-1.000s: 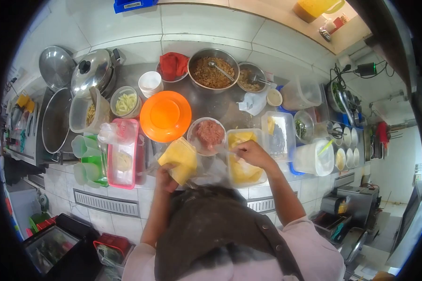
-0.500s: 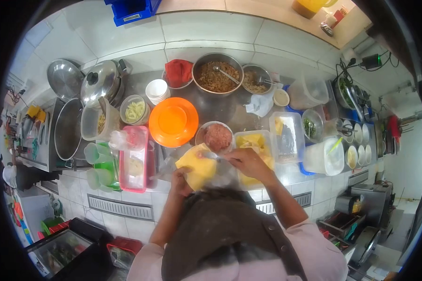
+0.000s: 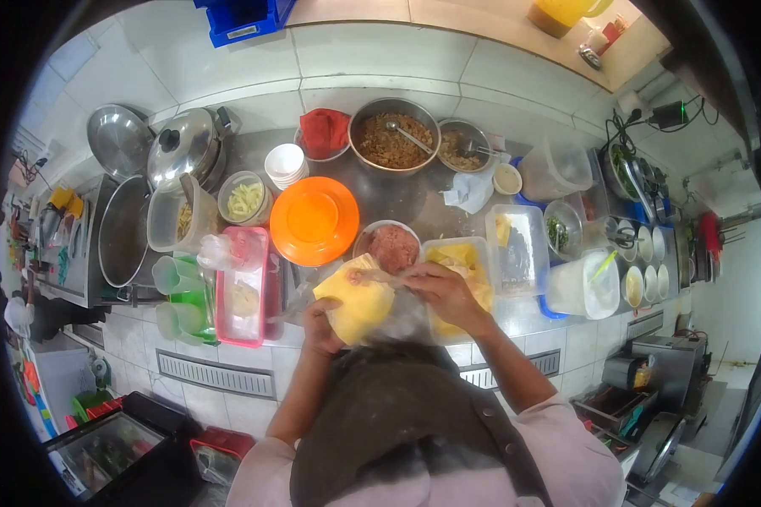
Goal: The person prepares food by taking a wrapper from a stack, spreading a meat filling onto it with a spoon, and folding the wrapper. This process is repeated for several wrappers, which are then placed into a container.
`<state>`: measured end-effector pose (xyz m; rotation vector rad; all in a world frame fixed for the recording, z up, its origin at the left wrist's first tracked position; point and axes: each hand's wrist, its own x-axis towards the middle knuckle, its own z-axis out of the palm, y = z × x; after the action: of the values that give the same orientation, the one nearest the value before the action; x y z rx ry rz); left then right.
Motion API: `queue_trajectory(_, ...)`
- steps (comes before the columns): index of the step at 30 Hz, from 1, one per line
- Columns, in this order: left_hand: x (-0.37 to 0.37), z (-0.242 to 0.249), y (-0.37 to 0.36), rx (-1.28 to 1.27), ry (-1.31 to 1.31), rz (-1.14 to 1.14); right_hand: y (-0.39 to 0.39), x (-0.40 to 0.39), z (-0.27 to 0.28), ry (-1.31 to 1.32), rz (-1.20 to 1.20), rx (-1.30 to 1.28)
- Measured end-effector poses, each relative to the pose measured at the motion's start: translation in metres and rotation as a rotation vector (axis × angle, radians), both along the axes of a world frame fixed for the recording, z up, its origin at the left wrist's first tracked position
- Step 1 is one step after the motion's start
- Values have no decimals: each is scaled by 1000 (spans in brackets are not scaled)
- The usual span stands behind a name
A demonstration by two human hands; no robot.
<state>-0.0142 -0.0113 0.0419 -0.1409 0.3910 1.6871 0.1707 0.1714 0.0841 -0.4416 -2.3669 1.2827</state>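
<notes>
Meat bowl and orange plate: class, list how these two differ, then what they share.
The meat bowl is smaller, pale-rimmed and filled with pink mince; the orange plate is larger, bright orange and bare. The bowl lies nearer the right hand; the plate sits farther left. Both are round and rest on the counter.

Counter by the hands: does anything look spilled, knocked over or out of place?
Nothing stands out. The left hand holds a yellow wrapper, and the right hand works at its top edge. The bowl of minced meat, orange lid and tub of yellow wrappers sit upright; no spill is visible.
</notes>
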Motion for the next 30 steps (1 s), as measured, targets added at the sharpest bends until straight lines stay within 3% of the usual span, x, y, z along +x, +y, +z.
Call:
queue_trajectory(4, -3, 1, -3, -7, -34, 8, 12, 12, 6, 7, 4, 130)
queue_trajectory(10, -6, -7, -1, -57, 10, 17, 27, 13, 18, -6, 17, -55)
queue_trajectory(12, -7, -8, 2, 11, 3, 5, 26, 10, 22, -137, 90, -174)
queue_trajectory(19, -7, -23, -1, -76, 54, -56, 10, -8, 9, -101, 27, -149)
queue_trajectory(25, -6, -34, 1, -104, 102, -41, -9, -7, 8, -307, -107, -155)
queue_trajectory(27, -8, -30, 4, -67, 116, -3, -19, -5, -15, -1, -135, 173)
queue_trajectory(28, -9, -26, 5, -69, 117, -6, -20, -2, -20, -1, -137, 171)
queue_trajectory(30, -10, -18, 8, -94, 113, -15, -19, 5, -27, 23, -53, 501)
